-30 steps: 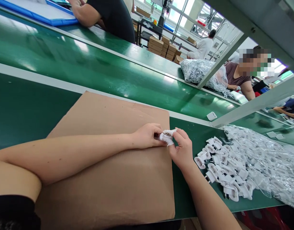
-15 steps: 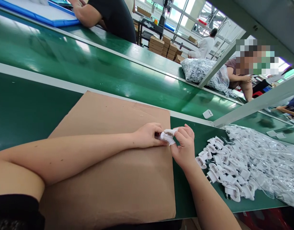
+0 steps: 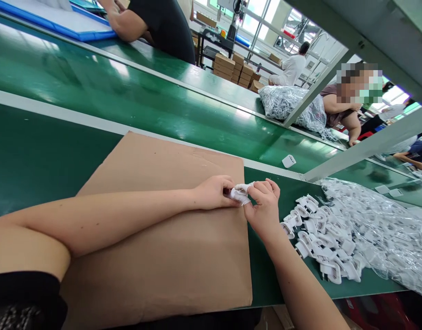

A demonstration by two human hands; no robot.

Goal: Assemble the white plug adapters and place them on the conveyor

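My left hand [image 3: 213, 192] and my right hand [image 3: 264, 211] meet at the right edge of a brown cardboard sheet [image 3: 163, 238]. Together they pinch one small white plastic part [image 3: 239, 193] between the fingertips, and white finger cots cover some of those tips. Just right of my right hand lies a pile of the same white plastic parts [image 3: 317, 243] on the green table [image 3: 35, 151].
A clear plastic bag with more white parts [image 3: 379, 229] spreads at the right. A single white part [image 3: 288, 161] rides the green conveyor belt [image 3: 128, 96]. Co-workers sit across the belt beside another filled bag [image 3: 286, 103]. Metal frame bars [image 3: 365, 149] cross at upper right.
My hands stay together on the white part with small finger shifts. The lone white part on the belt has drifted left. The co-worker at right has raised an arm.
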